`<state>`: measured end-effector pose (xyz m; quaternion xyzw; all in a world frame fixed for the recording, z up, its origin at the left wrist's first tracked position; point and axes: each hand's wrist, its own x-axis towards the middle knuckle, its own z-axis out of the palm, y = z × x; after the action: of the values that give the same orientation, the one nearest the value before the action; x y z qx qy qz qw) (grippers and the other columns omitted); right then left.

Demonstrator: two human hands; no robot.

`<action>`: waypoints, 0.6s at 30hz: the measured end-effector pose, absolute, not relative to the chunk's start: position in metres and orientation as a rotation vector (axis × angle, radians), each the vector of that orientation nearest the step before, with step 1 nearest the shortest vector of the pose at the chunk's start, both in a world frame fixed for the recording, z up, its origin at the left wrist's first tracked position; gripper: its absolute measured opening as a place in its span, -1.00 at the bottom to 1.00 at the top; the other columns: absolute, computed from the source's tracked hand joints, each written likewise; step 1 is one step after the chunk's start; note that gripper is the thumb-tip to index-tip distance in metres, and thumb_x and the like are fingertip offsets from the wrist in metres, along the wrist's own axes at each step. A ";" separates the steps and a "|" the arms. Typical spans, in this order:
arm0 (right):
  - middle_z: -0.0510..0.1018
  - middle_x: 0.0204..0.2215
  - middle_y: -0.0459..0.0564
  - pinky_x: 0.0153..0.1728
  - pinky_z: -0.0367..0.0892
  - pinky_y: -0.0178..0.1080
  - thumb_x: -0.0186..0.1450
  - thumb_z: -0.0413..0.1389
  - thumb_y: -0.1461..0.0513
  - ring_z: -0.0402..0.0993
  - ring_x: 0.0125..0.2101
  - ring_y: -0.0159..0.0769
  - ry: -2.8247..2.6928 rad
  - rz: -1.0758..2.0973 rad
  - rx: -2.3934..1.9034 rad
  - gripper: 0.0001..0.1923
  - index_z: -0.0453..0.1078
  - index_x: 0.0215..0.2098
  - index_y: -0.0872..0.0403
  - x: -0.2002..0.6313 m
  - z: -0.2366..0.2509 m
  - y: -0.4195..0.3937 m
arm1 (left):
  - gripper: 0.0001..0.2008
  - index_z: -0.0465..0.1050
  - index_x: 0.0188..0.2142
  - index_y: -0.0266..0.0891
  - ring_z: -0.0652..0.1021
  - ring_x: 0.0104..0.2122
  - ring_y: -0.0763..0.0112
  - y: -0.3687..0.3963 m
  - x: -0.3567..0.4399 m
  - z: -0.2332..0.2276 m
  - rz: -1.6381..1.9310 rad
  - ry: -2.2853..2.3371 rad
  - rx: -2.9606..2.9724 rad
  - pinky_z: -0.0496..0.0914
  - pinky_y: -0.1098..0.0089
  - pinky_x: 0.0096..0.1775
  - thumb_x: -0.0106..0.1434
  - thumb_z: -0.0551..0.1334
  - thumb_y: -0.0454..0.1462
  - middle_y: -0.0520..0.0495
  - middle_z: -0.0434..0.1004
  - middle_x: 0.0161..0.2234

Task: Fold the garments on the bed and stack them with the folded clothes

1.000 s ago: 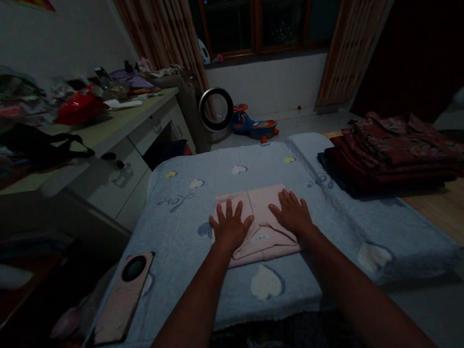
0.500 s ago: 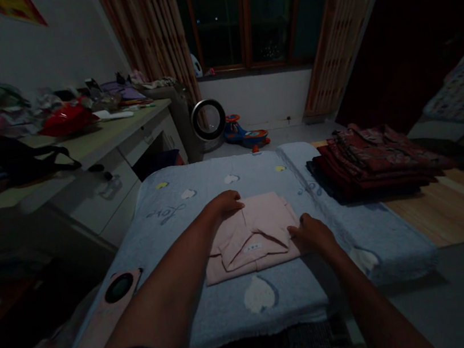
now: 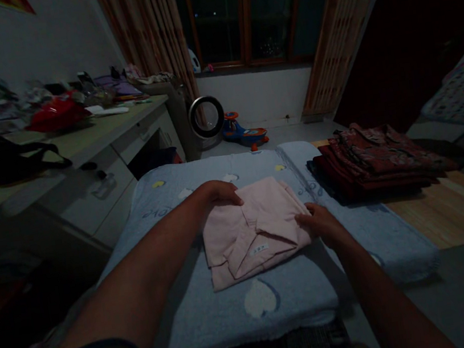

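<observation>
A folded pink shirt (image 3: pixel 253 229) with its collar and a small white label facing me lies on a light blue towel (image 3: pixel 197 294) with white heart shapes. My left hand (image 3: pixel 217 193) curls over the shirt's far left corner and grips it. My right hand (image 3: pixel 320 225) pinches the shirt's right edge. The shirt sits turned at an angle and its far side looks raised off the towel.
A stack of folded dark red patterned clothes (image 3: pixel 377 159) lies to the right, partly on the towel. A cluttered desk (image 3: pixel 81 143) with drawers runs along the left. A round fan (image 3: pixel 207 117) and a toy ride-on car (image 3: pixel 243 129) stand on the floor beneath the window.
Both hands went from lying flat on the shirt to gripping its far left corner and right edge. The shirt has turned and lifted slightly. The view shifted right.
</observation>
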<state>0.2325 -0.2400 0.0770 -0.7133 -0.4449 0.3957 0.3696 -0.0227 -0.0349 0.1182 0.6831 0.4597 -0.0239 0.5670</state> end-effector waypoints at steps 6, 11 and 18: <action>0.54 -0.52 -0.10 -0.54 0.29 -0.34 0.08 0.25 0.26 0.40 -0.58 -0.38 -0.924 1.115 -1.617 -0.80 0.39 -0.32 0.11 0.257 0.140 -0.168 | -0.60 0.53 -0.15 -0.24 0.63 -0.32 0.20 -0.059 -0.050 0.143 0.157 0.940 1.240 0.50 0.22 -0.20 -0.04 0.43 -0.31 -0.12 0.67 -0.29; 0.55 -0.35 0.00 -0.23 0.34 -0.34 0.31 0.04 0.23 0.48 -0.35 -0.43 -0.857 1.024 -1.242 -0.90 0.31 -0.28 0.13 0.252 0.184 -0.113 | -0.74 0.45 -0.07 -0.30 0.63 -0.36 0.29 -0.104 -0.053 0.117 0.614 1.004 0.792 0.54 0.24 -0.19 0.24 0.26 -0.30 -0.14 0.65 -0.28; 0.49 -0.15 -0.01 -0.27 0.44 -0.25 0.12 0.19 0.14 0.50 -0.21 -0.29 -0.897 0.991 -1.423 -0.69 0.30 -0.19 0.02 0.221 0.121 -0.163 | -0.86 0.37 -0.14 -0.24 0.62 -0.33 0.38 -0.191 -0.058 0.052 0.799 1.067 0.331 0.51 0.35 -0.16 0.30 0.15 -0.37 -0.09 0.59 -0.30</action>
<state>0.2211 -0.1634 0.1209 -0.6037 -0.3806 0.4205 0.5602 -0.0577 -0.1911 0.0516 0.1528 0.4924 0.3689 0.7734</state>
